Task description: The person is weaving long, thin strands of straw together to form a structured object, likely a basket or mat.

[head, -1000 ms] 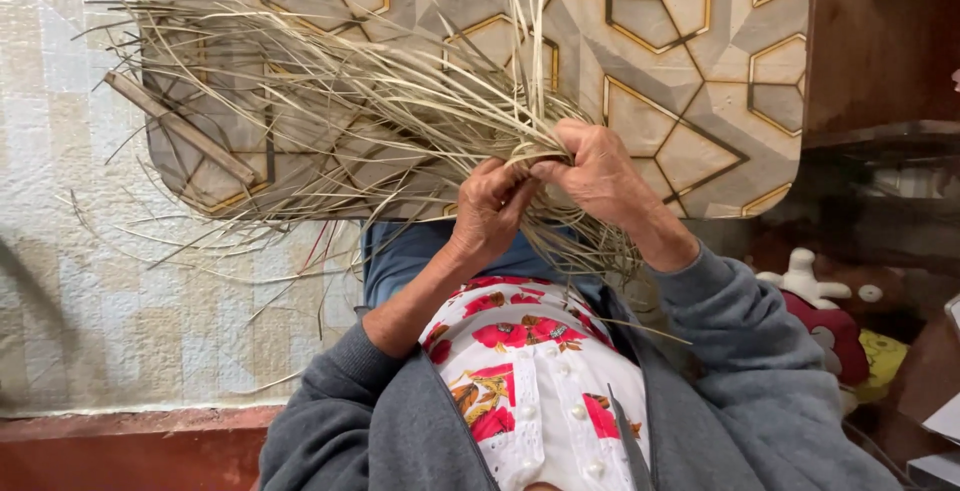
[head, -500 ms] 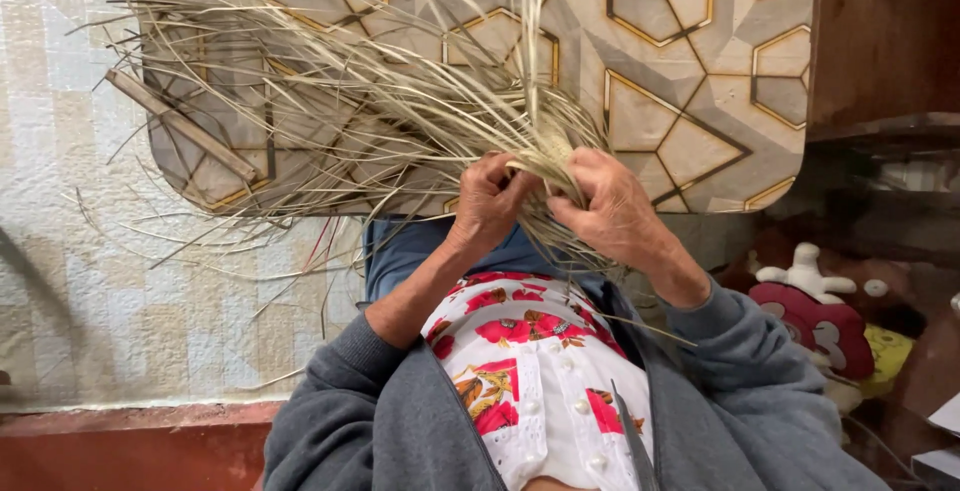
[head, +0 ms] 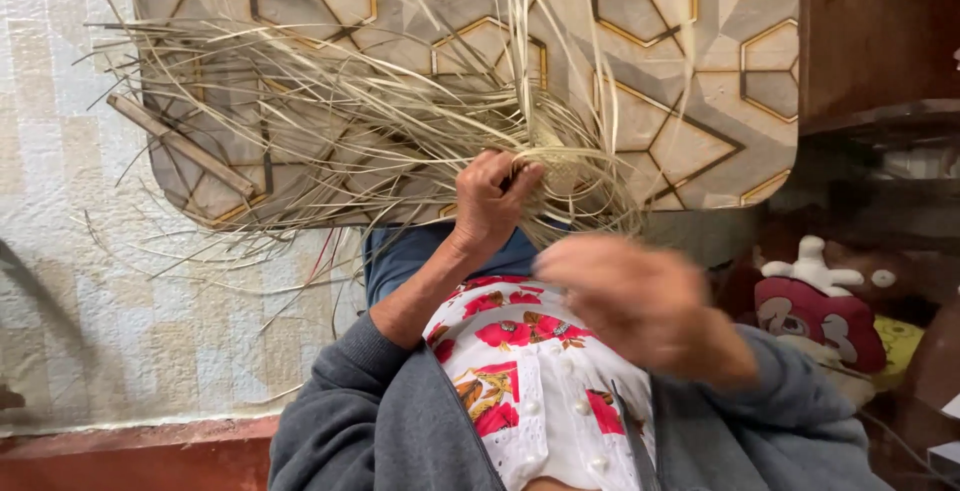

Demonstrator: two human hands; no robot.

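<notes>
While the left hand (head: 492, 199) squeezes the dry straw bundle (head: 400, 121) at twelve o'clock, right hand (head: 640, 306) at four o'clock, blurry, grip cannot be told, wooden stick (head: 180, 146) at ten o'clock.

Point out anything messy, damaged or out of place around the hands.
Loose pale straw strands fan untidily across the geometric-patterned tabletop, many trailing off its near edge. A wooden stick lies askew among them. The left hand grips the woven bundle; the right hand is blurred, apart from it. No damage shows.

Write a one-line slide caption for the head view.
Left hand grips a small woven piece amid loose straw strips on a patterned table; right hand blurred, apart from it.
</notes>
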